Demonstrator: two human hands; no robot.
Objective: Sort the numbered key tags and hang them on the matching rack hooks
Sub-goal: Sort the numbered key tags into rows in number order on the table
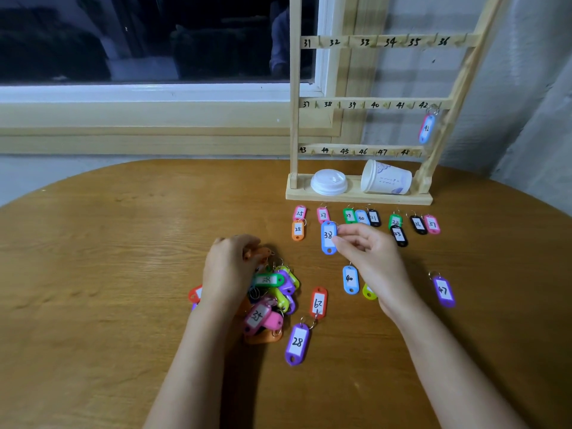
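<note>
A wooden rack with numbered hooks 31 to 48 stands at the table's back right. One tag marked 42 hangs on hook 42. My right hand pinches a blue tag marked 38 just above the table. My left hand rests on a heap of mixed tags, its fingers closed on an orange tag. A row of sorted tags lies in front of the rack's base. Loose tags 28, 62, 40 and 47 lie nearby.
A white lid and a tipped paper cup sit on the rack's base. The round wooden table ends near a window sill at the back. A grey wall rises behind the rack.
</note>
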